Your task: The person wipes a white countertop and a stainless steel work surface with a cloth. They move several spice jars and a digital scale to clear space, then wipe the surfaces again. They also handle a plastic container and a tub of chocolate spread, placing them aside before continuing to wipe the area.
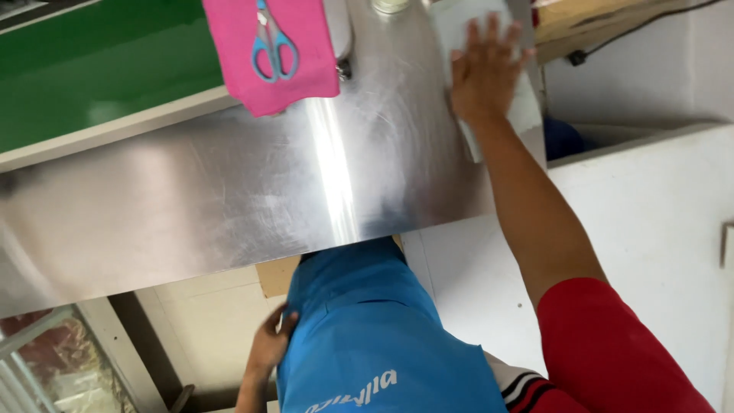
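While your right hand (483, 69) presses flat, fingers spread, on a white folded cloth (518, 107) at the far right of the shiny steel tabletop (229, 199), wiping looks underway. Your left hand (269, 344) rests loosely curled, holding nothing, against your blue apron (367, 329). Next, I'd judge, sweep the cloth leftward, short of the pink cloth (267, 69) bearing blue-handled scissors (273, 46).

You have one white cloth (527, 107) under your right fingers (489, 38). To the left of those fingers lies one pink cloth (302, 53), with one pair of blue scissors (271, 46) on it. One steel tabletop (229, 191) carries them all.
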